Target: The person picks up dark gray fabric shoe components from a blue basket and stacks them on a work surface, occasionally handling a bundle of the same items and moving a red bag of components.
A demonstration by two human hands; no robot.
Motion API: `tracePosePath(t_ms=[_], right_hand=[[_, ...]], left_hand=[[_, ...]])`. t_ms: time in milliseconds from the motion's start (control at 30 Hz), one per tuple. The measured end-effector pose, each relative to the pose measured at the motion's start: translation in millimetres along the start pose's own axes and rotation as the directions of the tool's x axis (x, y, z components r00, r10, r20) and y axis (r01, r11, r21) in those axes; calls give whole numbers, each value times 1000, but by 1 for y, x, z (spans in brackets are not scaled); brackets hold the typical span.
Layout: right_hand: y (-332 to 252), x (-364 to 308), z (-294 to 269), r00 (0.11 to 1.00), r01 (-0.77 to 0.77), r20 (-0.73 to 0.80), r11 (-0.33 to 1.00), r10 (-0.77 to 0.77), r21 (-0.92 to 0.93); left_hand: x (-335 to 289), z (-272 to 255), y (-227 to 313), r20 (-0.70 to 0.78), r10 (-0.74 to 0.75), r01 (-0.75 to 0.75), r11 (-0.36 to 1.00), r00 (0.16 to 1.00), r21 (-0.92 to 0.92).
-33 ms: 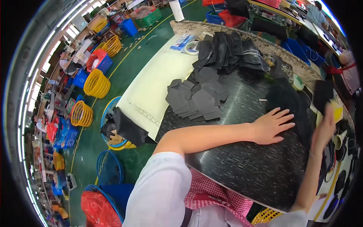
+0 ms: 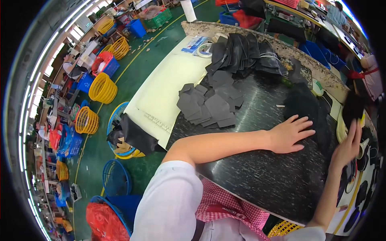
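Note:
My left hand (image 2: 290,135) lies flat with its fingers spread on the dark speckled board (image 2: 257,176). Its fingertips reach the edge of a dark black sheet (image 2: 307,106) that lies on the board. At the right side my right hand (image 2: 346,150) is raised, fingers together, pinching a thin black piece (image 2: 354,107) by its lower end; motion blurs the piece. Farther left on the board is a loose heap of dark grey cut pieces (image 2: 209,105). Behind it stand stacks of black curved pieces (image 2: 237,52), and a bundle (image 2: 270,60) tied with white string.
A pale sheet (image 2: 169,80) with a clear ruler (image 2: 155,121) covers the table's left part. A tape roll (image 2: 204,50) lies at its far end, a green roll (image 2: 317,88) at the right. Baskets (image 2: 103,88) stand on the green floor. A person in red (image 2: 372,80) is at far right.
My right hand has shifted slightly right with the black piece, which has swung and now shows a narrower shape. My left hand has stayed in place.

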State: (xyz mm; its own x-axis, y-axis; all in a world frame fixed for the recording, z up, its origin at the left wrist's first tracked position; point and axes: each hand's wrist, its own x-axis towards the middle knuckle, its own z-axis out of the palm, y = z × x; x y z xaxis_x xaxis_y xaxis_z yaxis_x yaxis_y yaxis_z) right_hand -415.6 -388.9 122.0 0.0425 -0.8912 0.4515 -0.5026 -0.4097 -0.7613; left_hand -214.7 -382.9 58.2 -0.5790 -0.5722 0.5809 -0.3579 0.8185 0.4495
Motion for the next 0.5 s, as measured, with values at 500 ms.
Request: tracePosePath(t_ms=[500], right_hand=[[-105,13,218,522,753,388,624,-760,210]], left_hand=[[-177,-202,-24,-451,-562,712,634,693,304]])
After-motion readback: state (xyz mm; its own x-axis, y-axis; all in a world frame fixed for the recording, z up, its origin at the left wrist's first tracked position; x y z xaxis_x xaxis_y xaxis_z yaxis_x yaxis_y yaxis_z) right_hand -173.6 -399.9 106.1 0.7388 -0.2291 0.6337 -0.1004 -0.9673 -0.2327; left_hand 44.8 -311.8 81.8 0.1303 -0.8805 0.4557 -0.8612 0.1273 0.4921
